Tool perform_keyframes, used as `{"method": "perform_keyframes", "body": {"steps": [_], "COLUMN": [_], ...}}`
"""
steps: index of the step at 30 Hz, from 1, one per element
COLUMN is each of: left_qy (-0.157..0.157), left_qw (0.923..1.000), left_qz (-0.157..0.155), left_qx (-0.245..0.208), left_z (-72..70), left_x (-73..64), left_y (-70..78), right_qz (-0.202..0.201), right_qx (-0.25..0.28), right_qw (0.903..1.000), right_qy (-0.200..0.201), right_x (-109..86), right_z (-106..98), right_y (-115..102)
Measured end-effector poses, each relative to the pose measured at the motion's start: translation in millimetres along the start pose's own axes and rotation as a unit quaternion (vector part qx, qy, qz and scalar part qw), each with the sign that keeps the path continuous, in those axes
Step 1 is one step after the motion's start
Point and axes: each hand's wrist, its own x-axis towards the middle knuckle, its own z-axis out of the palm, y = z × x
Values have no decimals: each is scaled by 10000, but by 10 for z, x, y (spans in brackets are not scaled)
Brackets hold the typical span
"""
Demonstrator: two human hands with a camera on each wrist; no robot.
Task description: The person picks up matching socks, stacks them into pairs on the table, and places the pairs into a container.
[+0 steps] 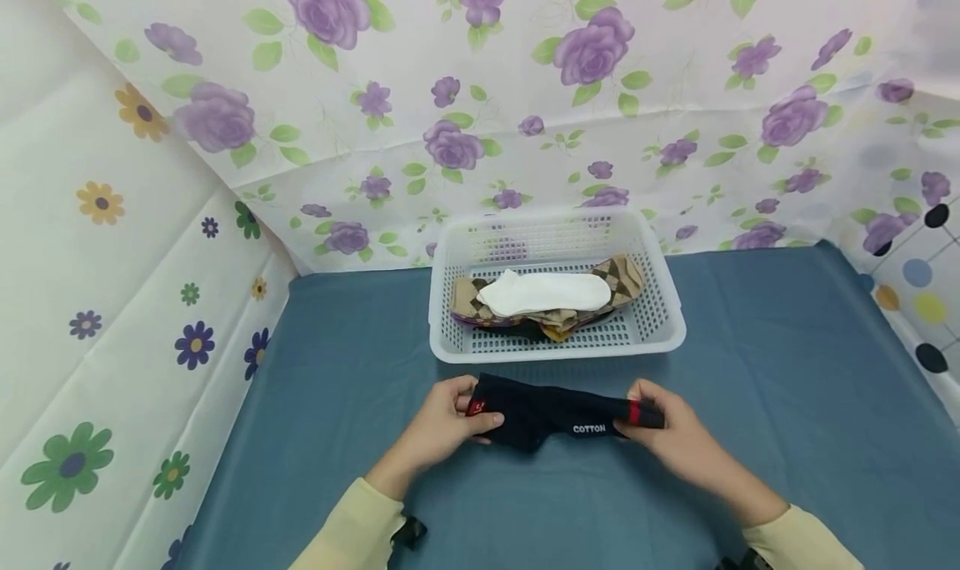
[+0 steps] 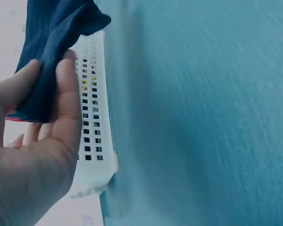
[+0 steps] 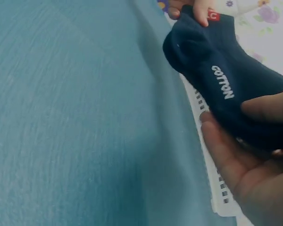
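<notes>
A dark navy sock (image 1: 551,409) with white "COTTON" lettering and red accents is stretched sideways between two hands, in front of a white basket. My left hand (image 1: 444,420) pinches its cuff end, thumb on the near face, beside a red patch. At the toe end, by a red stripe, my right hand (image 1: 670,428) grips it between thumb and fingers. The left wrist view shows the sock (image 2: 47,56) between thumb and fingers. In the right wrist view the sock (image 3: 198,52) shows its rounded heel and lettering.
The white perforated basket (image 1: 558,355) stands behind the hands on a blue cloth (image 1: 352,345). Inside lie a white sock (image 1: 551,293), brown checkered socks (image 1: 622,278) and darker pieces beneath. Flowered sheets (image 1: 450,95) hang at the back and left.
</notes>
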Motion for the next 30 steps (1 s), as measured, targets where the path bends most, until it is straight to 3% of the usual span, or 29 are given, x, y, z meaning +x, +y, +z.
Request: {"method": "perform_keyframes", "body": {"steps": [3, 6, 9, 12, 20, 25, 30], "left_qy": [138, 288, 471, 592, 984, 1328, 1718], "left_qw": [9996, 9990, 9982, 9974, 9922, 9887, 9824], "left_qz": [122, 237, 304, 409, 738, 682, 540], "left_qx": [-194, -237, -192, -86, 184, 107, 489], "left_z": [-14, -29, -44, -67, -165, -250, -292], "left_x": [-8, -30, -60, -83, -66, 38, 291], "left_y": [26, 75, 138, 212, 564, 891, 1047], "right_qz": [-261, -444, -542, -545, -827, -948, -886], "right_qx": [490, 640, 303, -78, -759, -1394, -1881], "right_qw": [9984, 9969, 9981, 9974, 9846, 9726, 9638], "right_qy": [-88, -121, 47, 473, 1340, 1598, 1667], "right_x": [-6, -11, -18, -20, 86, 251, 531], "right_z": [-2, -14, -23, -30, -198, -408, -585], "right_y": [-59, -121, -185, -257, -552, -820, -1049]}}
